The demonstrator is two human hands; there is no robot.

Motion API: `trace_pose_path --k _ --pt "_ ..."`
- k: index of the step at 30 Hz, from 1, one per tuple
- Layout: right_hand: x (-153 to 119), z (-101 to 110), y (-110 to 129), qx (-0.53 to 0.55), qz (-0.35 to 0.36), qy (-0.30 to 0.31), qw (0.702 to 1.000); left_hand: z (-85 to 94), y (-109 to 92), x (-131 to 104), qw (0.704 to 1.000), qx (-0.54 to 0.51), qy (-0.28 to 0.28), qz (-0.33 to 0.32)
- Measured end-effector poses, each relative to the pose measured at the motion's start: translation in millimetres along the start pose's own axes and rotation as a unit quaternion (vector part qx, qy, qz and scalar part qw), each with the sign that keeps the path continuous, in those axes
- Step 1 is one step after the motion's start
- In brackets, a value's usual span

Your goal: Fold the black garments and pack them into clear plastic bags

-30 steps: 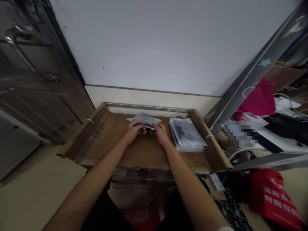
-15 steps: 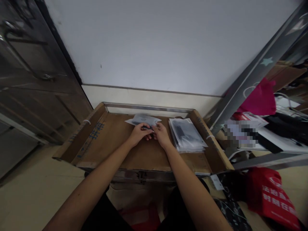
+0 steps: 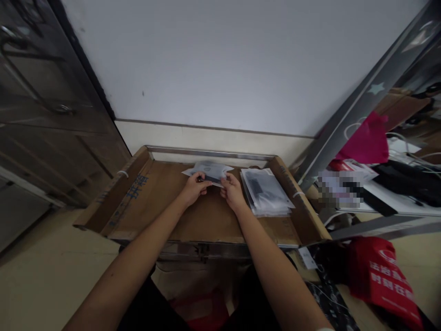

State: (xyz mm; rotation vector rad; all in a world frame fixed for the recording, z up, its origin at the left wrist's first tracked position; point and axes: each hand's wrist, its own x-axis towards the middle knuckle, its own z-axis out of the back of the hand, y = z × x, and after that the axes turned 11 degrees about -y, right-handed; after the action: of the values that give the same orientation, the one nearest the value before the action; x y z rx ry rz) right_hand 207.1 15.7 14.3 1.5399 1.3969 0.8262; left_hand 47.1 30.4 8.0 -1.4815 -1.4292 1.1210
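Both hands pinch the near edge of a frosted plastic bag with something dark inside, at the back middle of a cardboard tray. My left hand is closed on its left side, thumb lying along the edge. On the right side, my right hand is closed with thumb and fingers at the corner. Just behind, more frosted plastic lies flat; I cannot tell if it is a separate bag. To the right of my right hand sits a stack of similar bags, the top one holding a dark item.
Raised cardboard walls bound the tray's sides. A white wall stands behind it, and a metal door is at the left. On the right are a cluttered shelf, a pink bag and a red bag on the floor.
My hands have moved apart along the bag's near edge, the left one shifting left. More of the bag and its dark content now shows between them. The view has shifted slightly.
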Motion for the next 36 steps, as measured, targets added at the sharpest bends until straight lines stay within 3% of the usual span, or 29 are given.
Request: trace_pose_path --k 3,9,12,14,16,19,21,24,27,32,36 --pt "-1 1 4 0.031 -0.025 -0.021 0.999 15.7 -10 8 0.999 -0.011 -0.033 -0.003" --pt "0 1 7 0.093 -0.058 -0.048 0.993 78.5 -33 27 0.997 0.011 -0.057 -0.044" --pt "6 1 8 0.109 -0.073 -0.057 0.990 95.9 -36 33 0.996 0.037 -0.064 -0.056" --pt "10 1 8 0.112 -0.081 -0.064 0.988 94.8 -33 32 0.990 0.087 -0.078 -0.085" --pt "11 1 9 0.114 -0.087 -0.077 0.987 86.1 -28 26 0.961 0.177 -0.121 -0.174" --pt "8 2 9 0.118 -0.101 -0.097 0.983 68.0 -22 10 0.855 0.345 -0.149 -0.356" --pt "5 3 9 0.120 -0.108 -0.095 0.982 56.9 -19 -1 0.791 0.423 -0.083 -0.434" --pt "2 5 9 0.120 -0.111 -0.083 0.983 43.8 -16 -11 0.738 0.473 0.046 -0.479" --pt "0 5 9 0.119 -0.107 -0.071 0.985 35.6 -14 -13 0.722 0.489 0.073 -0.484" --pt "-2 1 4 0.075 -0.081 -0.074 0.991 31.7 -7 -6 0.713 0.535 0.021 -0.453" --pt "2 3 -5 -0.024 -0.018 -0.109 0.994 34.3 -1 1 0.708 0.558 0.027 -0.432"
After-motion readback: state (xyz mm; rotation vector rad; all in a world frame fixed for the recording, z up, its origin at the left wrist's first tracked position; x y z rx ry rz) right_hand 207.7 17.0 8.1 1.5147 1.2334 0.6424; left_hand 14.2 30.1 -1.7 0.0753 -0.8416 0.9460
